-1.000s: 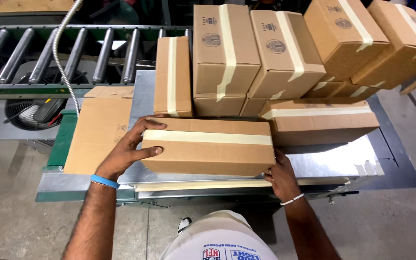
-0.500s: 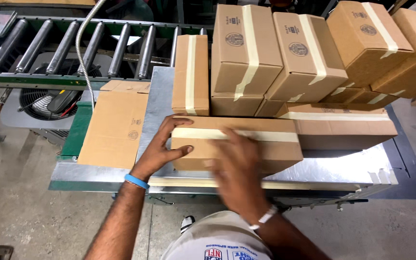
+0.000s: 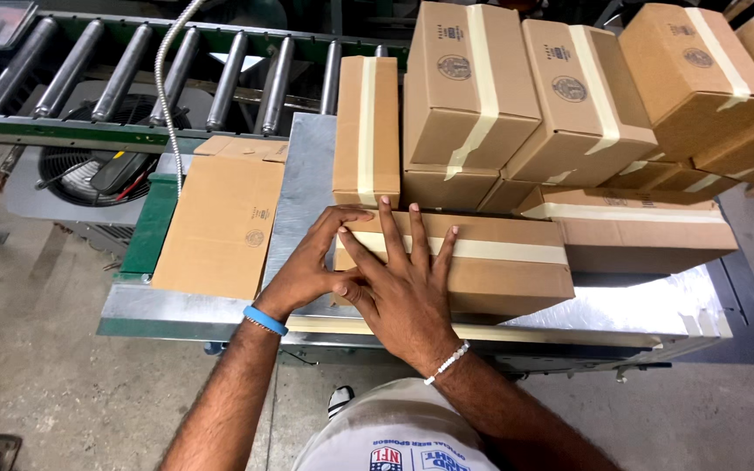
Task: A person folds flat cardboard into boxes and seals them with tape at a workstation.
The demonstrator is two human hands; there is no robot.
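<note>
A taped brown cardboard box [image 3: 499, 262] lies flat at the front of a metal table [image 3: 307, 166]. My left hand [image 3: 311, 262] grips its left end, thumb on top. My right hand [image 3: 399, 279] lies flat with spread fingers on the box's top left part, over the pale tape strip. A blue band sits on my left wrist and a white bead bracelet on my right.
Several taped boxes [image 3: 517, 96] are stacked behind, one standing on edge [image 3: 366, 131]. A flat unfolded carton [image 3: 224, 218] lies at the left. A roller conveyor [image 3: 150, 70] runs across the back, with a fan [image 3: 89, 170] below and a metal hose [image 3: 167, 78] hanging.
My right hand left the box's right front corner and swept left across it, now resting flat on the top near my left hand. The left hand stayed on the left end.
</note>
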